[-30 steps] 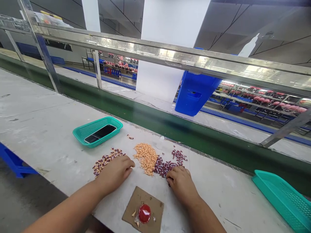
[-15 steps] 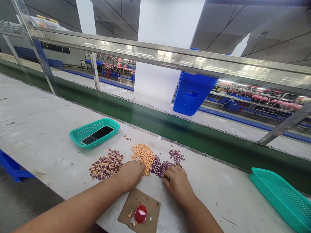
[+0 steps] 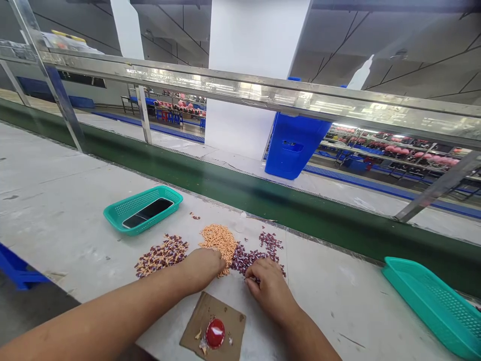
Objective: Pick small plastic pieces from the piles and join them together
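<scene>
My left hand (image 3: 205, 268) rests at the near edge of a pile of small orange pieces (image 3: 219, 238), its fingers curled and their tips hidden. At the near side of a dark purple pile (image 3: 244, 258) is my right hand (image 3: 267, 283), thumb and fingers bent together; anything between them is too small to make out. A mixed orange and purple pile (image 3: 161, 256) lies left of my left hand. Nearer to me, a brown square board (image 3: 233, 328) carries a round red piece (image 3: 215, 333) with small scraps around it.
A green basket (image 3: 116, 213) holding a phone-like dark object (image 3: 148, 213) stands at the left, another green basket (image 3: 424, 301) at the right. Beyond the table (image 3: 338, 286) run a green belt (image 3: 233, 193) and a metal rail (image 3: 225, 85). A blue bin (image 3: 295, 150) stands behind.
The view has shifted slightly. My right hand has moved a little left, toward the near edge of the purple pile; my left hand stays at the orange pile.
</scene>
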Demonstrator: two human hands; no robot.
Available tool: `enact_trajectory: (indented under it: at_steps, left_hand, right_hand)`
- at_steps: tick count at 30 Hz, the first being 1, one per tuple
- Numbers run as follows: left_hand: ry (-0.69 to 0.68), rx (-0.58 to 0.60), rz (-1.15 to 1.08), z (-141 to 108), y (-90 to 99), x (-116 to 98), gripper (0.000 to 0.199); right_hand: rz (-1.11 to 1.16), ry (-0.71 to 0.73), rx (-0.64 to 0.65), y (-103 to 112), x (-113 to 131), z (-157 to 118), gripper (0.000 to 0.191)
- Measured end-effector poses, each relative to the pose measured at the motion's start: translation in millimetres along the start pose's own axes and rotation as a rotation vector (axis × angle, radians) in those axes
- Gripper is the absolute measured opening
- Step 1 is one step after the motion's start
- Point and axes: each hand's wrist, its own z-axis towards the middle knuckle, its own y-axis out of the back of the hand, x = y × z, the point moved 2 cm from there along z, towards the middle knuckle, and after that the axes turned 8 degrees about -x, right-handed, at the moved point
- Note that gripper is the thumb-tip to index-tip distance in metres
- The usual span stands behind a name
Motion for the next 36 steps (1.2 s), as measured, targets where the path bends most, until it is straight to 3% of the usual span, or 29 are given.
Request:
enact_trajectory:
  at_steps: [6,11,17,19,24,32,36]
  left_hand:
    - [0.051,-0.024,-0.126,0.2,-3.7,4.8,0.023]
    - [0.138,-0.163,-0.399,-6.8,5.7,2.3,0.017]
    - [0.231,-0.229,-0.815,-16.9,3.8,-24.2,0.014]
    - [0.260,-0.233,-0.908,-20.3,2.2,-28.7,0.013]
    - [0.315,-0.208,-1.130,-27.4,1.8,-29.1,0.010]
    - [0.361,-0.023,-1.599,-34.2,-3.2,-31.1,0.018]
    - [0.361,-0.014,-1.678,-39.4,-4.6,-31.7,0.019]
  right_hand:
    - [0.224,-0.072,0.021,-3.7,7.7,-0.4,0.010]
    - [0.462,-0.147,0.089,-7.0,16.0,-4.4,0.005]
    - [1.118,-0.260,0.217,-17.5,23.4,-10.6,0.028]
    - [1.223,-0.311,0.206,-17.7,25.2,-11.8,0.031]
    - [1.344,-0.337,0.211,-14.5,29.5,-13.8,0.027]
    - [1.434,-0.336,0.307,-15.1,33.5,-18.4,0.025]
    - [1.439,-0.315,0.348,-13.5,38.5,-20.8,0.021]
